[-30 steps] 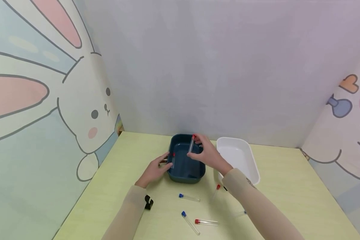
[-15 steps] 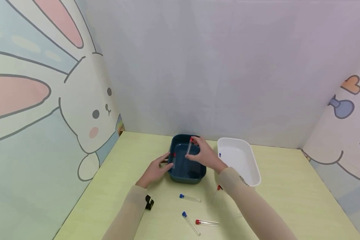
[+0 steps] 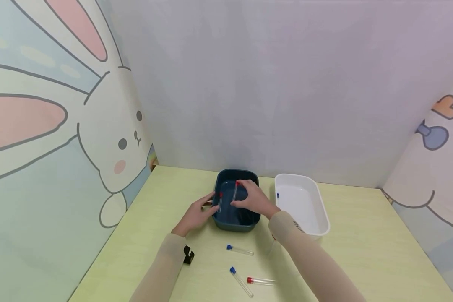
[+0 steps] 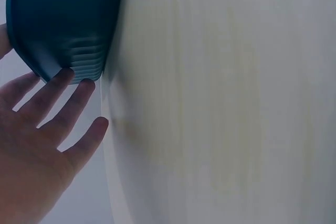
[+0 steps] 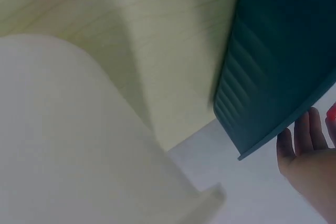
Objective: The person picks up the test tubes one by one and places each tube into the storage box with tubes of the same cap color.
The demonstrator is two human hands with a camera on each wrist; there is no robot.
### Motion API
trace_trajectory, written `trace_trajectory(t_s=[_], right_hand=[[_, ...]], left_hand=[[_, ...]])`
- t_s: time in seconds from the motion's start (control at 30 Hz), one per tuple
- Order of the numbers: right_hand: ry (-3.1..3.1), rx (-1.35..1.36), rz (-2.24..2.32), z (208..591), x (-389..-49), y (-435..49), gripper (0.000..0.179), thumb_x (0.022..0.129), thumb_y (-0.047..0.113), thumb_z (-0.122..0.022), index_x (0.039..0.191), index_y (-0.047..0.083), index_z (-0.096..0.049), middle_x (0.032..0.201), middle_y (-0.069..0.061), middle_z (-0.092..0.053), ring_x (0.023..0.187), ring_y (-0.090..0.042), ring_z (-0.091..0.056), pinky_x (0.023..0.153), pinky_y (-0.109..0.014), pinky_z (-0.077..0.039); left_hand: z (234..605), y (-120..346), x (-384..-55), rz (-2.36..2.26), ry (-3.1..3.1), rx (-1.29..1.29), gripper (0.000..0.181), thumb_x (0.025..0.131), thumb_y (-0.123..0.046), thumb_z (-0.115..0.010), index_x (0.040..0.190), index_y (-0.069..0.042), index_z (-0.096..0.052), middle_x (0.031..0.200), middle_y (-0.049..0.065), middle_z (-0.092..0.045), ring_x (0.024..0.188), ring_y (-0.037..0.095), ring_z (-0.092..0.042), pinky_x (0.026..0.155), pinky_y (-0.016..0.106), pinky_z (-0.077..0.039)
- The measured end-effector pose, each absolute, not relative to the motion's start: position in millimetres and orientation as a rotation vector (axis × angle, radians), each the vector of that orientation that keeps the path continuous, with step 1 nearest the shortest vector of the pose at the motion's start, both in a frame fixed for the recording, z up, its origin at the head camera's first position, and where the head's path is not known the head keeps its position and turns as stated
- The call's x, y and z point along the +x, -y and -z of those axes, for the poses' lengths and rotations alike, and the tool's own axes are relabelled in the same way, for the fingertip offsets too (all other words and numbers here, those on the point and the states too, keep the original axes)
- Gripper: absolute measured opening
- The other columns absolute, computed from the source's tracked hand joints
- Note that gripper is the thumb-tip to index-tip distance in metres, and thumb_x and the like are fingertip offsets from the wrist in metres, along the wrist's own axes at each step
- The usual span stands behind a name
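In the head view, my right hand [image 3: 252, 197] is over the dark blue bin [image 3: 235, 227]. It holds a red-capped test tube [image 3: 235, 193] lengthwise between thumb and fingers. Along the bin's left side lies another red-capped tube [image 3: 220, 202]. My left hand [image 3: 196, 214] rests at the bin's left wall, thumb at the rim. In the left wrist view, that hand's fingers [image 4: 68, 108] are spread and fairly straight against the ribbed outer wall. Part of my right hand [image 5: 312, 153] shows beside the bin in the right wrist view, with a red cap [image 5: 332, 112] at the edge.
A white bin [image 3: 302, 201] stands on the right, a blue cap [image 3: 277, 195] showing inside. Nearer me lie two blue-capped tubes [image 3: 240, 250] and a red-capped tube [image 3: 261, 281]. A small black object [image 3: 188, 254] sits by my left sleeve.
My right hand has moved left and lowered the red-capped test tube toward the inside of the dark blue bin. The left hand has kept its place at the bin wall.
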State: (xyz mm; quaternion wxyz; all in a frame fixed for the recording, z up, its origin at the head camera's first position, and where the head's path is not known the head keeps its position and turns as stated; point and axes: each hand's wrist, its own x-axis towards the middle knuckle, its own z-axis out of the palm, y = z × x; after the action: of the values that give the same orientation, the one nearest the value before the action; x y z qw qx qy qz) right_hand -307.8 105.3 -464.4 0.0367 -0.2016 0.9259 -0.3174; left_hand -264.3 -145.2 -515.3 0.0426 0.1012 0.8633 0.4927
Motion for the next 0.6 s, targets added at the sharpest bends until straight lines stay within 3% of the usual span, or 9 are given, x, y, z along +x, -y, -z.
trace_trajectory(t_s=[0.6], right_hand=[[-2.826,-0.655,0.859,486.7,-318.3,-86.0,0.086,0.084,0.046,-0.083,0.152,0.008,-0.048,0.152,-0.019,-0.05,0.136,-0.036,-0.053,0.115,-0.055,-0.046]], left_hand=[[514.1,145.8,-265.0,-1.484,-2.647,0.308,0.064,0.102,-0.042,-0.064,0.16,-0.025,-0.041,0.153,0.008,-0.056,0.136,0.032,-0.057,0.115,0.058,-0.045]])
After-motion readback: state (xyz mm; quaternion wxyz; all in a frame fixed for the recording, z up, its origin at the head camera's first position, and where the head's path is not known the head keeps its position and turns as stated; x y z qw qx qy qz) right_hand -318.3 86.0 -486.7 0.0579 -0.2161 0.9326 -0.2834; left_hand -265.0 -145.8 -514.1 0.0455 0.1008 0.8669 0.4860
